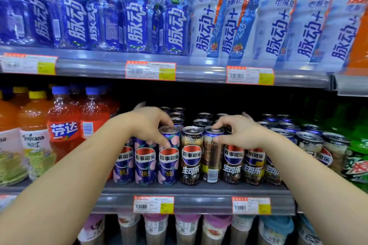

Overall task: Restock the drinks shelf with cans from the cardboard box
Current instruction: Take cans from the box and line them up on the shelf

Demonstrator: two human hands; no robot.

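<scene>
A tall store shelving unit fills the view, seen from a head-worn camera looking forward and slightly down. The top shelf holds a long row of large bottles: blue-labelled ones on the left, white-labelled ones on the right. Price tags are clipped along its front edge.

Below it, the drinks shelf runs across the middle. At its left stand orange soda bottles and juice bottles; green bottles stand at its far right. Slim Pepsi cans occupy the centre in rows running back into the dark. A lower shelf of cups shows at the bottom, blurred.

Two bare forearms reach in from the lower corners. The left hand is closed around the top of a purple peach-flavour can, fingers over the rim and thumb pressed on the can's front; the can stands upright in the front row. The right hand grips the top of a brown can, fingertips on the rim and thumb on its side. This can stands upright at the shelf front with its barcode side facing out, between two other brown cans.

The cardboard box is out of view.
</scene>
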